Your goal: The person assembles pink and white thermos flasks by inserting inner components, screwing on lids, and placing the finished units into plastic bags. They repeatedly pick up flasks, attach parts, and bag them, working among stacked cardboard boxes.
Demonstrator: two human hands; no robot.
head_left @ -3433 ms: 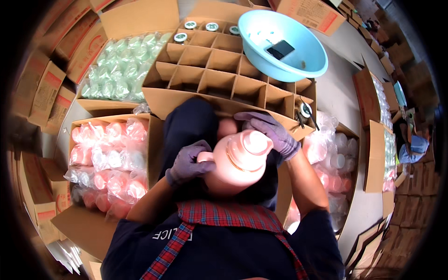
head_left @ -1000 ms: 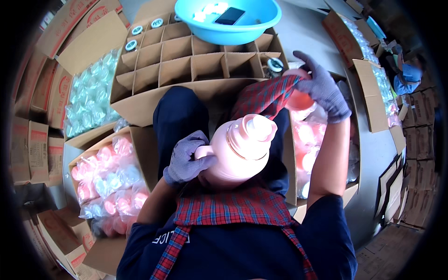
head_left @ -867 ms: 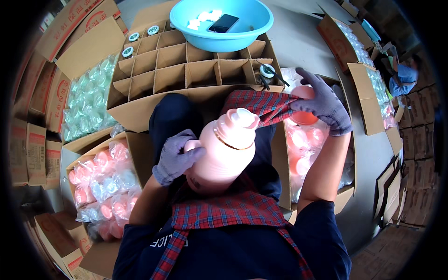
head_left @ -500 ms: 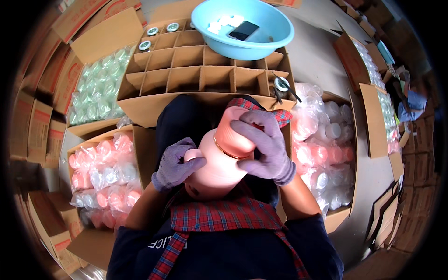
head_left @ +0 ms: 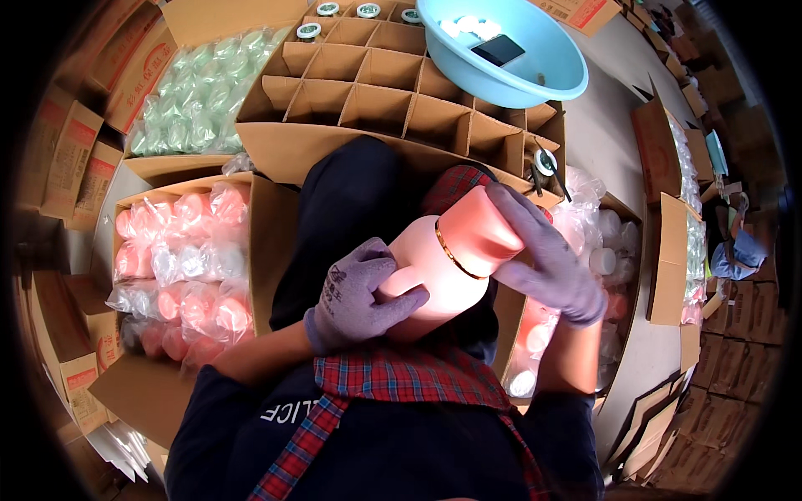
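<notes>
A pink vacuum jug (head_left: 444, 288) with a darker pink lid (head_left: 478, 227) and a thin gold ring leans to the right above my lap. My left hand (head_left: 357, 294), in a purple-grey glove, is closed around the jug's handle. Gloved alike, my right hand (head_left: 547, 260) lies along the right side of the lid, its fingers stretched out and touching it rather than wrapped round it. The jug's base is partly hidden by my left hand and the red plaid apron (head_left: 409, 384).
Ahead stands a divided carton (head_left: 376, 108) with several white-capped jars and a blue basin (head_left: 535, 83) holding a phone. Cartons of bagged pink and white pieces (head_left: 192, 259) flank me. Green bagged pieces (head_left: 200, 100) fill another carton, far left. A person (head_left: 739, 246) is at far right.
The jug has moved right in my view and tilts further right. My right hand has gone from gripping the lid with curled fingers to lying flat along it. My left hand stays on the handle.
</notes>
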